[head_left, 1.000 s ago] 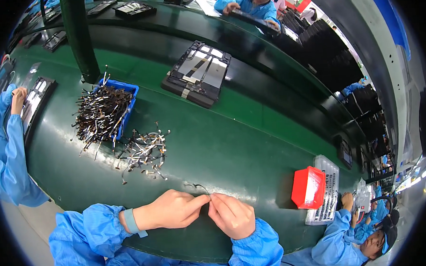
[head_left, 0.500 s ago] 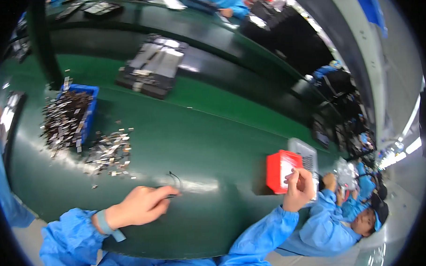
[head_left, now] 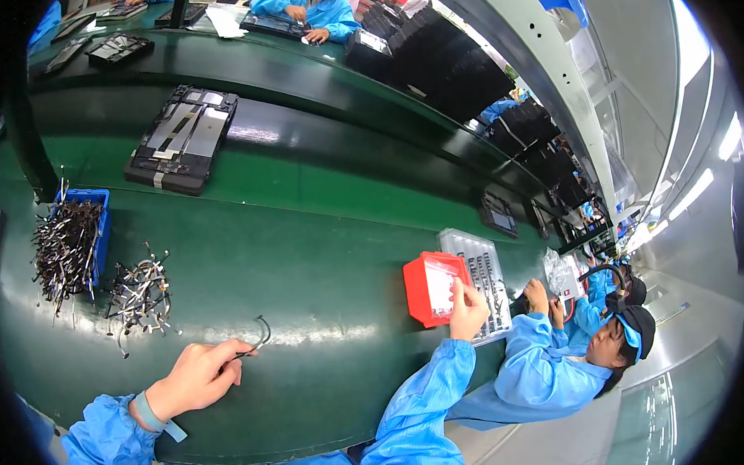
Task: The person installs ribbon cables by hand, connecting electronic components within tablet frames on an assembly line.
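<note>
Near the front of the green bench, my left hand (head_left: 198,374) pinches one end of a short, thin flex cable (head_left: 264,329). Its dark free end curls up and away from the fingertips. Over at the right, my right hand (head_left: 471,313) is at the mouth of a red bin (head_left: 418,292), thumb and fingers pressed together. Whatever is between those fingers is too small to make out. White pieces lie inside the bin. To the left of my left hand is a loose pile of similar flex cables (head_left: 141,296).
A blue bin (head_left: 102,234) heaped with cables (head_left: 65,247) stands at the left. Behind it lies an opened flat device (head_left: 187,136). Beside the red bin sits a clear tray (head_left: 493,298) of dark parts. A co-worker (head_left: 549,366) in blue sits close on the right.
The whole view has swung, so the bench and bins appear farther left. My left hand keeps hold of the flex cable, and my right hand stays at the red bin.
</note>
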Available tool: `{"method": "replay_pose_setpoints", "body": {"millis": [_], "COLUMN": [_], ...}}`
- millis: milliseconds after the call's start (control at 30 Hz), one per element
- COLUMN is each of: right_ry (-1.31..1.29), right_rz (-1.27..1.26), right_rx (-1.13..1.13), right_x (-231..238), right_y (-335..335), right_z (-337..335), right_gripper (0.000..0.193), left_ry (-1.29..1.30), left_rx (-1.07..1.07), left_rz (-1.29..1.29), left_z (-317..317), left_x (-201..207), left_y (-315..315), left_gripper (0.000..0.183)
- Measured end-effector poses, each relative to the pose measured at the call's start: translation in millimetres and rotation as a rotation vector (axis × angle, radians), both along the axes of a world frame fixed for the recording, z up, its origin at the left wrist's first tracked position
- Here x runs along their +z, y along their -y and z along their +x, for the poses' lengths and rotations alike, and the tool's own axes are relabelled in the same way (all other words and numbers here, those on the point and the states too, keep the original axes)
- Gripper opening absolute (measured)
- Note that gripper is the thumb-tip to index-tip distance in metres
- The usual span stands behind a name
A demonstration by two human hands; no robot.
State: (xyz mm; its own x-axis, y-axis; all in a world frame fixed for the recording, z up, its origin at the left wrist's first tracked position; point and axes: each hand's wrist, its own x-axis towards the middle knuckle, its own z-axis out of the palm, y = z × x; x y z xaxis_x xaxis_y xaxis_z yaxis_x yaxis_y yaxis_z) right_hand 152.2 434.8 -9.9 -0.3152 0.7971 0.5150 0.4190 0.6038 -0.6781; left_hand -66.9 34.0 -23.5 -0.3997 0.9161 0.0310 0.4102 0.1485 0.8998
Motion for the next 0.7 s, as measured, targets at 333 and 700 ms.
{"method": "replay_pose_setpoints", "body": {"millis": [333,700], "right_ry": [-0.153,0.144], "right_rz": [-0.068,0.426], "right_rx": [0.120,0.386], "right_x": [-6,7], "right_y": [-4,83], "right_z": [-3,-75], "right_gripper": [0.019,0.027], "left_ry": [-0.057,0.057], "left_rx": [-0.023,-0.033], "left_rz": [0.053,0.060], "left_z": [0,2], "left_x": [-7,-10], "left_y": [1,5], "left_gripper": [0.026,0.029]}}
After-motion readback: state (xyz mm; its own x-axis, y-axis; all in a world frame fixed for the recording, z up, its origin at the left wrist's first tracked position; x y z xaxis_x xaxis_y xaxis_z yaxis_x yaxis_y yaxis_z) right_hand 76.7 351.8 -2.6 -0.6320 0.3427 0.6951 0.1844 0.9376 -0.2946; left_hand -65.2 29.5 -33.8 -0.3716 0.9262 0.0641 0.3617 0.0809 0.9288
